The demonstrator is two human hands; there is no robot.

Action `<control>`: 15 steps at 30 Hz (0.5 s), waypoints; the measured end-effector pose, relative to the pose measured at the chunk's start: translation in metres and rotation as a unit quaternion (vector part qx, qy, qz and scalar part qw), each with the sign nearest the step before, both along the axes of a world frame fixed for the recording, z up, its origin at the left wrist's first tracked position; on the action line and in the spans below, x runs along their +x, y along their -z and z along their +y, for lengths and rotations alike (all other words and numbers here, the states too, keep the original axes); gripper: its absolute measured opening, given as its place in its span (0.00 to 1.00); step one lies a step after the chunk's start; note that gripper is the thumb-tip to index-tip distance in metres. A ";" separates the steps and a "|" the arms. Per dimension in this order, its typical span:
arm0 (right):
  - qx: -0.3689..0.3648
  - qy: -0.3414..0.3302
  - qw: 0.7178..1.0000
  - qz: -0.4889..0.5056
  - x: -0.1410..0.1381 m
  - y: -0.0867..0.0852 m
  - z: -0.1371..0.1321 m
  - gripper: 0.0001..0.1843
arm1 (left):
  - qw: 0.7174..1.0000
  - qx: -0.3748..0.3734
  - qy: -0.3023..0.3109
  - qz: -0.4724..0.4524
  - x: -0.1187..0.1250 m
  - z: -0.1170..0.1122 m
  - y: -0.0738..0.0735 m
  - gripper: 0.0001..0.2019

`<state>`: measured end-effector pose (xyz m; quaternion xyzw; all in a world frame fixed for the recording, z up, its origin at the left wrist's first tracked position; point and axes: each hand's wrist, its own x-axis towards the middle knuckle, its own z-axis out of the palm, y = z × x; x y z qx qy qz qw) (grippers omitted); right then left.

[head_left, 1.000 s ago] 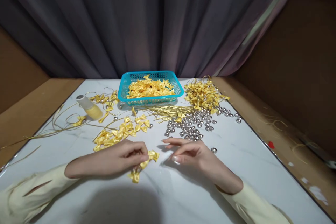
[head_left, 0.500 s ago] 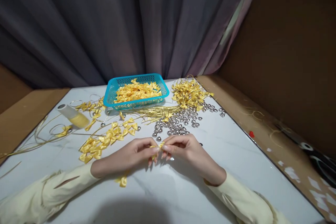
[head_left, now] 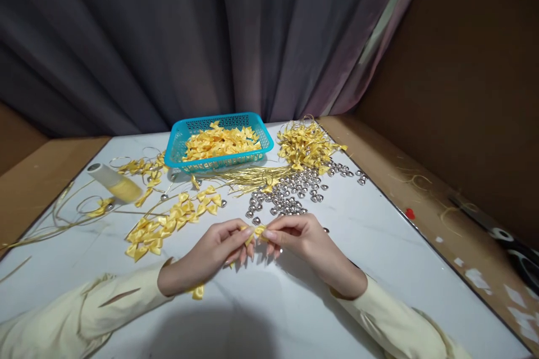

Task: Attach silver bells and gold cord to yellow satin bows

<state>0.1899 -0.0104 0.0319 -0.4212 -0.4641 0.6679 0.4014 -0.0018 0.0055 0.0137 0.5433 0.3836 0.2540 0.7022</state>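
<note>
Pinching one yellow bow (head_left: 255,232) with left hand (head_left: 210,255) and right hand (head_left: 303,238) fingers; strung bows (head_left: 168,224) done near left edge, full basket (head_left: 219,166) seemingly remaining.

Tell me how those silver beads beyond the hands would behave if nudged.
The silver beads look round and glossy, so they would probably roll and scatter on the smooth table. Small, each is likely light and fiddly to pinch.

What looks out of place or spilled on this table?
The bottle lies on its side at far left, not upright. Silver beads lie loose on the table, outside the basket, which holds bows. A stray bow lies half under the left wrist. The left hand and right hand pinch another bow.
</note>
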 end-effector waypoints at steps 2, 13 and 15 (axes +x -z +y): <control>0.005 -0.005 1.000 -0.006 0.001 -0.002 0.000 0.12 | 1.000 0.004 -0.021 -0.002 -0.001 -0.004 -0.003 0.16; 0.071 -0.058 0.989 -0.119 0.006 -0.013 -0.010 0.14 | 0.992 -0.089 -0.052 -0.073 -0.002 -0.008 0.005 0.15; 0.089 -0.069 0.981 -0.158 0.003 -0.010 -0.010 0.16 | 0.989 -0.106 -0.056 -0.087 -0.001 -0.009 0.005 0.15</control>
